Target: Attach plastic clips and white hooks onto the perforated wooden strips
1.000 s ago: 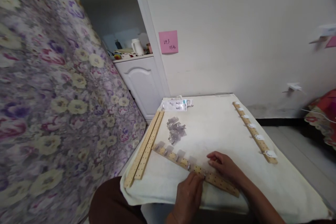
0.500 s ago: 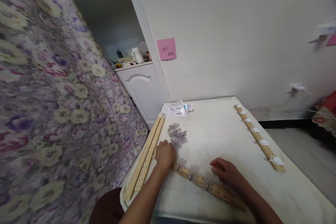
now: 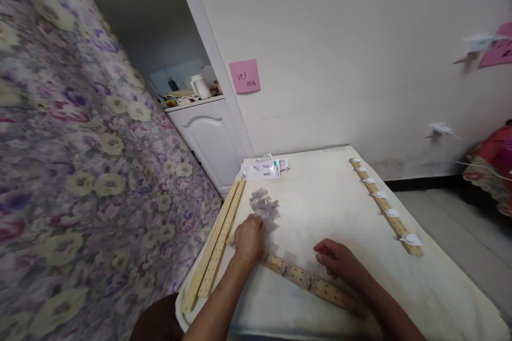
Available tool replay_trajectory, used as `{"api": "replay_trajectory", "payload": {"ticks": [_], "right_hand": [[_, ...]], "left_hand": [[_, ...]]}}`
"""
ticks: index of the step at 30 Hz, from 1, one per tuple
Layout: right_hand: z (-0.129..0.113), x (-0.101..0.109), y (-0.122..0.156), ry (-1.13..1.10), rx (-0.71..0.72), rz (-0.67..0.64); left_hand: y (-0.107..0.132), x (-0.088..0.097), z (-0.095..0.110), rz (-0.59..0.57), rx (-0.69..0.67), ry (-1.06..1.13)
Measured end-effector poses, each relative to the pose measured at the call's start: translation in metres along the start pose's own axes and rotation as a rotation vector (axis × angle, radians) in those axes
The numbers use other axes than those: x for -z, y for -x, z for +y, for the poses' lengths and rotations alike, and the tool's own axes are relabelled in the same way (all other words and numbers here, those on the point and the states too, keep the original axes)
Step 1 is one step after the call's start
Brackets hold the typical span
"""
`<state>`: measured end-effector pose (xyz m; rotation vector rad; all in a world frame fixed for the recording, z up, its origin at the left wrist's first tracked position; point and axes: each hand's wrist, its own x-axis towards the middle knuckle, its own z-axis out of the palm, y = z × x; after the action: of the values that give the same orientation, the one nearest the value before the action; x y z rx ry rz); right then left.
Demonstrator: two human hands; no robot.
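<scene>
My left hand (image 3: 248, 238) is closed over the left part of a perforated wooden strip (image 3: 330, 292); whatever its fingers grip is hidden behind the knuckles. Several clear plastic pieces with metal hooks (image 3: 309, 280) sit along this strip, which lies slantwise near the front of the table. Just above the strip's right part hovers my right hand (image 3: 337, 258), its fingers loosely bent and apart from the thumb, with nothing visible between them. Beyond my left hand lies a small pile of clear hook pieces (image 3: 264, 203).
Two bare perforated strips (image 3: 218, 245) lie along the table's left edge. On the right is another strip (image 3: 384, 208) carrying several white hooks. Packaged hooks (image 3: 261, 169) rest at the back of the cloth-covered table (image 3: 316, 197). A floral curtain (image 3: 100, 170) hangs at left.
My view has turned slightly right, so the scene sits a little further left. Both hands keep nearly the same places and poses over the strip.
</scene>
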<state>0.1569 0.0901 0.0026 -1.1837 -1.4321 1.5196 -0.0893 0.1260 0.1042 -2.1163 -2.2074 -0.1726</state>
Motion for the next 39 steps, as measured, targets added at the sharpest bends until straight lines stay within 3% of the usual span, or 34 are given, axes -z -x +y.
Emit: {"api": "replay_trajectory", "payload": {"ticks": [8, 13, 18, 27, 33, 35, 39], "right_hand": [[-0.026, 0.002, 0.009, -0.032, 0.051, 0.073], [-0.049, 0.0, 0.018, -0.203, 0.1, 0.09], [-0.052, -0.002, 0.023, -0.246, 0.083, 0.174], [-0.048, 0.004, 0.024, -0.235, 0.115, 0.23], [-0.048, 0.027, 0.025, -0.139, 0.147, 0.297], [-0.047, 0.038, 0.028, -0.106, 0.132, 0.265], [-0.039, 0.049, 0.038, -0.096, 0.033, 0.044]], "left_hand": [[0.031, 0.015, 0.035, 0.03, -0.146, 0.237], [0.06, 0.013, 0.067, 0.057, -0.237, 0.376], [0.081, 0.007, 0.084, 0.09, -0.29, 0.474], [0.086, -0.003, 0.093, 0.084, -0.293, 0.628], [0.087, 0.003, 0.085, 0.058, -0.272, 0.72], [0.093, 0.005, 0.079, 0.067, -0.245, 0.742], [0.121, -0.003, 0.072, 0.012, -0.284, 0.795]]}}
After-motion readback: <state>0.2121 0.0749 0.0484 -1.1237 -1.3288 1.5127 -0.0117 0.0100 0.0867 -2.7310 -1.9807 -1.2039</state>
